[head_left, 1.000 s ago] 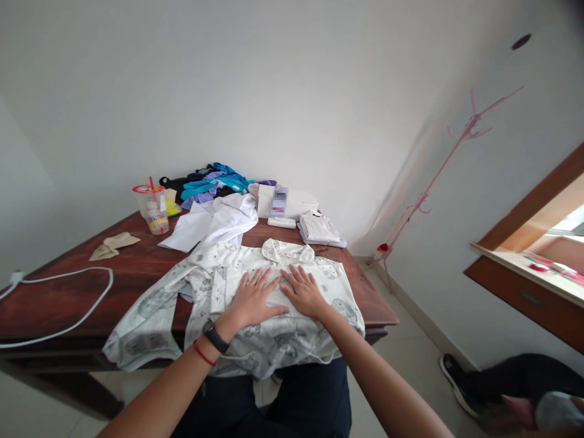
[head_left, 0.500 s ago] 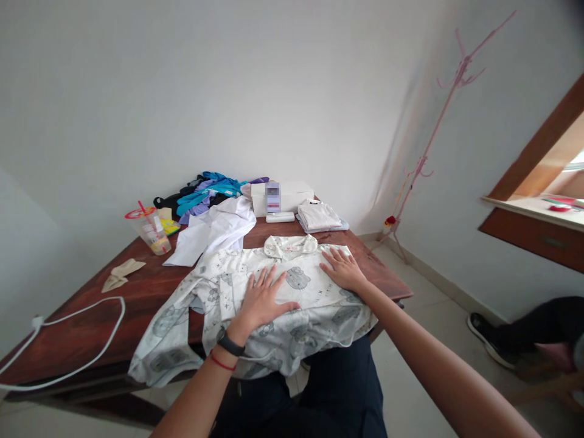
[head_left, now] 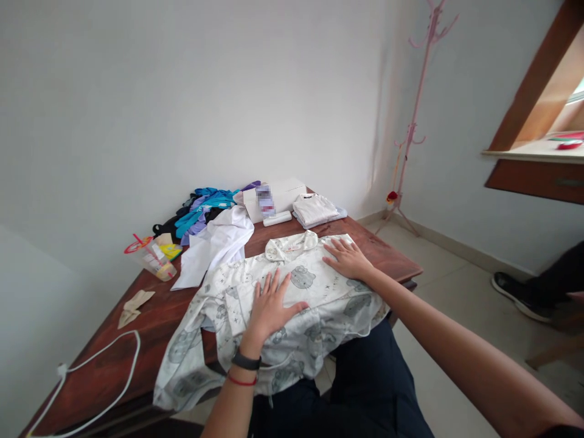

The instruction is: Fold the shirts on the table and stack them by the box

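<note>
A white pajama shirt (head_left: 314,307) with grey cartoon prints lies spread over the table's front edge, its collar (head_left: 292,244) pointing away from me. Its lower part hangs down by my lap. One sleeve (head_left: 185,356) stretches out to the left and droops over the edge; the other seems folded across the body. My left hand (head_left: 275,307) rests flat on the middle of the shirt, fingers spread. Near the right shoulder, my right hand (head_left: 349,258) lies flat on the cloth with its fingers stretched out. Neither hand grips anything.
On the wooden table (head_left: 159,325) are a plastic cup (head_left: 157,258), a white cable (head_left: 132,371), a beige cloth scrap (head_left: 134,307), a white garment (head_left: 219,243), piled clothes (head_left: 207,204), a white box (head_left: 285,196) with a phone (head_left: 264,201), and folded shirts (head_left: 314,208). A person's shoe (head_left: 520,298) shows at right.
The camera view has tilted and shifted a little. Both hands stay flat on the pajama shirt in nearly the same places, and the shirt looks unchanged.
</note>
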`<state>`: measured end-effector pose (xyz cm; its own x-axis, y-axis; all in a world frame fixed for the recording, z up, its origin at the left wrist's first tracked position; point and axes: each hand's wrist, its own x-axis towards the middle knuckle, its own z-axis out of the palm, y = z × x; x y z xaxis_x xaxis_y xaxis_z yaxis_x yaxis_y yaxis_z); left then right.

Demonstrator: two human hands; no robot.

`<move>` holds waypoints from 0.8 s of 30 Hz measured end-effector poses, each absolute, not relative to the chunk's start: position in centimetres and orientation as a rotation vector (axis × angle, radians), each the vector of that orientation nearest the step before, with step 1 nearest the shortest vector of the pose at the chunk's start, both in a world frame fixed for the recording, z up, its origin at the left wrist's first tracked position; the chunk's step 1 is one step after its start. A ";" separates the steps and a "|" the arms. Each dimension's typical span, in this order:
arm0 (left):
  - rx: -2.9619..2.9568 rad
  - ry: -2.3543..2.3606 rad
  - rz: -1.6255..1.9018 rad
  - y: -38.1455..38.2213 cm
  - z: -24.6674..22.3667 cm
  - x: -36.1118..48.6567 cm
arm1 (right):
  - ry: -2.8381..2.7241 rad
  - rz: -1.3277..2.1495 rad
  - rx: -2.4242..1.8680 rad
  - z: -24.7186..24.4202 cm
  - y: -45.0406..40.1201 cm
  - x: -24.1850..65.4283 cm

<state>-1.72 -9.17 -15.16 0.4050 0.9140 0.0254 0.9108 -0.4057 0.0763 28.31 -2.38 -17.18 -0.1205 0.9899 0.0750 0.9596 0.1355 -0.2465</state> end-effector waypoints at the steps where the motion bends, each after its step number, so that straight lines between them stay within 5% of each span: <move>1: 2.585 1.686 0.093 -9.2 -15.1 -1.7 | -2.195 0.198 -1.918 -17.2 -2.4 28.3; 24: 2.564 1.599 0.347 -9.8 -15.0 -1.8 | -2.245 0.142 -1.936 -17.6 -2.1 28.5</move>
